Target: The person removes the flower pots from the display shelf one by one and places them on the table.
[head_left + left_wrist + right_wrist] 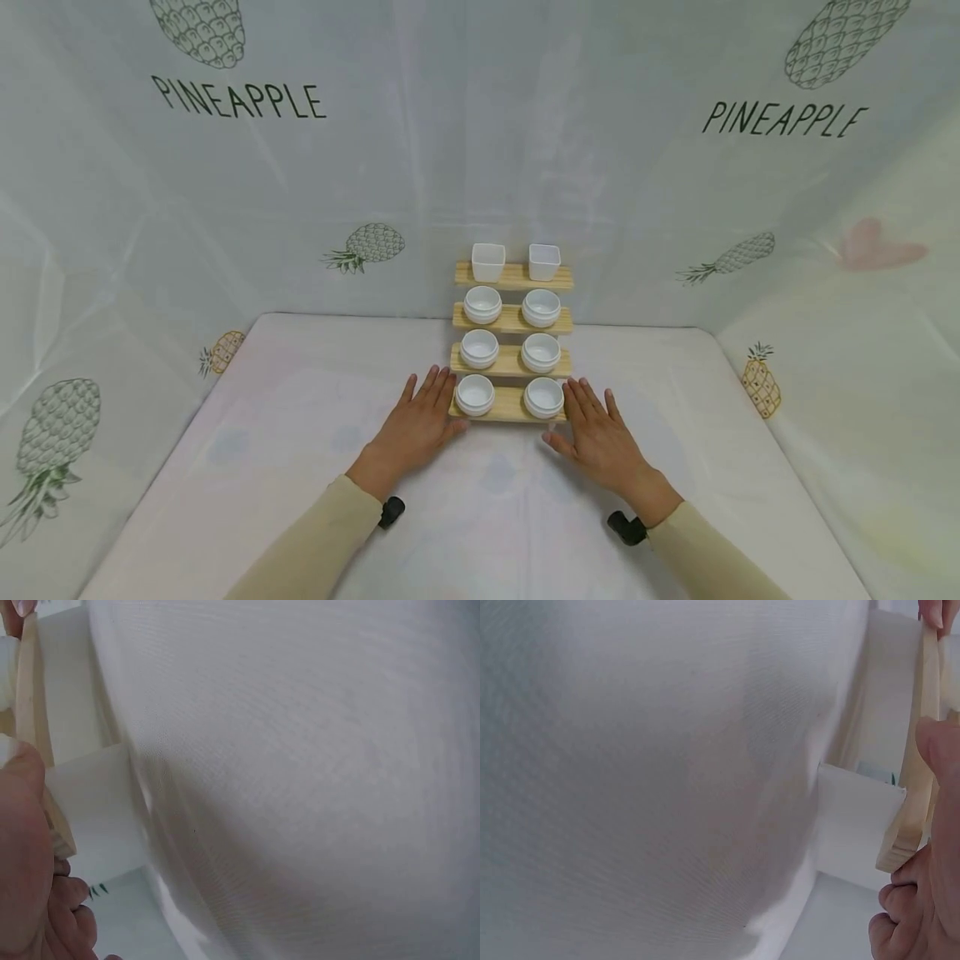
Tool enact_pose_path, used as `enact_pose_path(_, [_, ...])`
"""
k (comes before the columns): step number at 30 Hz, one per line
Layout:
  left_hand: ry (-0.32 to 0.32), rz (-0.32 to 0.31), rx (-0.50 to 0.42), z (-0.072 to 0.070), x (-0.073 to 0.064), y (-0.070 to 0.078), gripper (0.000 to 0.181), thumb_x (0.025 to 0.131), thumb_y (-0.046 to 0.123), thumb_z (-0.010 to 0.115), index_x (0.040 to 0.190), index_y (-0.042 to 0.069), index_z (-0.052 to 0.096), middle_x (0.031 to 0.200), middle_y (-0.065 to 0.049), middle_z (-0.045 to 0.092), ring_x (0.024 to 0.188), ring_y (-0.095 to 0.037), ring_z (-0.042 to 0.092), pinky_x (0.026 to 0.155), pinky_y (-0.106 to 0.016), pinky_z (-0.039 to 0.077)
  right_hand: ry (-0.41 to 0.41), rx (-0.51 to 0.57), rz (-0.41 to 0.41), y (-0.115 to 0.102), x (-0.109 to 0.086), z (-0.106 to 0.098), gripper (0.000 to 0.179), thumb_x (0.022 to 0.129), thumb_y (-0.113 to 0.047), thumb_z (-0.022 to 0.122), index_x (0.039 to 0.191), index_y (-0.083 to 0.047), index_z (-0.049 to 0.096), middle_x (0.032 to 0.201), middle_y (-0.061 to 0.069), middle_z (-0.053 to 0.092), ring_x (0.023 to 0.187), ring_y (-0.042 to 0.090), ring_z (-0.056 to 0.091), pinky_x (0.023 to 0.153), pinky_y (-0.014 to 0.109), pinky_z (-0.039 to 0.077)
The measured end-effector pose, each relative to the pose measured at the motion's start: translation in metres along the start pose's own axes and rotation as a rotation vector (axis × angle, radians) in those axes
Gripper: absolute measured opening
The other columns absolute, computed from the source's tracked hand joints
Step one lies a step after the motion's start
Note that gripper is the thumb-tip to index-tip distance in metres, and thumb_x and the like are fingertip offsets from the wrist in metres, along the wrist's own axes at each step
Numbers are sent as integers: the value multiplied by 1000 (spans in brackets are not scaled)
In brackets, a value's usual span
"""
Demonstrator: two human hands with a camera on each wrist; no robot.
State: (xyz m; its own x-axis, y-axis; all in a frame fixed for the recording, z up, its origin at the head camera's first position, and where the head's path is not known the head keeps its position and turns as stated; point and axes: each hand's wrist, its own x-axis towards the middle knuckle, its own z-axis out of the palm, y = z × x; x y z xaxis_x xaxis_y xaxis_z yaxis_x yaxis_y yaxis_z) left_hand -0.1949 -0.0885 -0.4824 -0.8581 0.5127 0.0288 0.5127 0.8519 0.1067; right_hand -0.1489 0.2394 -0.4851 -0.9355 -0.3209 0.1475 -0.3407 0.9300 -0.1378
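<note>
A stepped wooden display stand (508,404) rises in several tiers at the middle of the table, in the head view. Two white square cups (488,263) stand on its top board, and white round bowls (475,395) sit in pairs on the lower boards. My left hand (420,425) lies at the left end of the lowest board, fingers straight, thumb near its front edge. At the opposite end my right hand (600,433) touches the board with straight fingers. Both wrist views show the board (31,697) on white supports (859,825), with a thumb by its front.
A pale cloth covers the table (300,375). Behind and at the sides hangs a whitish sheet (480,150) printed with pineapples, close behind the stand. Each wrist carries a small black camera (391,512).
</note>
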Motion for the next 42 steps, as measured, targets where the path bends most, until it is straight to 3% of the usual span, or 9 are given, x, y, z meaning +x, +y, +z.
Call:
enact_pose_path(17, [-33,-5,-7,-5,3,3,81,111,55,41,167,0,22,174,-20,22,164,-33,17,132,-56,17,1,-17,-11,3,0,0,90,105,-61,56,161,7,35,169,25,33,159,42,27,127,69,20])
enact_pose_path(23, [-23,-2,1,-1,4,2,81,111,56,40,167,0,22,174,-20,23,163,-33,18,132,-56,18,115,3,3,7,0,-9,88,98,-54,71,153,9,46,156,27,49,146,47,44,121,69,33])
enact_pose_path(27, [-8,-2,-15,0,4,1,81,111,56,42,167,-1,24,173,-21,24,163,-34,19,132,-57,18,250,3,-14,10,3,-18,82,89,-49,83,139,9,54,136,26,57,124,46,54,104,64,48])
enact_pose_path(31, [8,-6,-33,1,3,0,81,111,56,44,166,-1,25,172,-21,26,163,-35,21,132,-57,19,341,-16,-54,10,8,-27,79,85,-49,85,132,9,57,126,26,59,113,45,56,90,59,50])
enact_pose_path(42, [9,8,-37,4,4,0,81,111,55,42,167,0,24,173,-21,26,163,-35,20,132,-56,19,320,22,-47,-4,17,-27,74,85,-51,84,128,4,58,123,23,61,111,43,57,90,57,48])
